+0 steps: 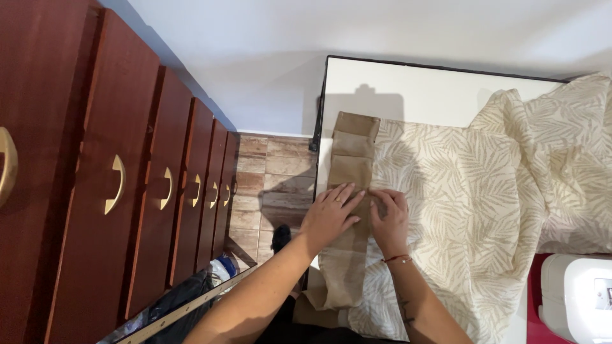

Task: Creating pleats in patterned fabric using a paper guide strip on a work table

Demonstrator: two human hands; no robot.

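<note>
The tan strip's (349,210) lower end hangs off the surface (414,89); both hands, left hand (328,216) and right hand (390,220), press it flat, fingers spread.

So I'm standing at a white table (408,89) with a dark edge, pushed up against a plain white wall (268,57). A row of reddish-brown wooden drawers (127,159) with curved brass handles (116,185) is running along on one side. Worn, wood-look floor tiles (268,185) are showing in the gap between. Light is coming from behind me and throwing shadows across the tabletop and floor.
</note>
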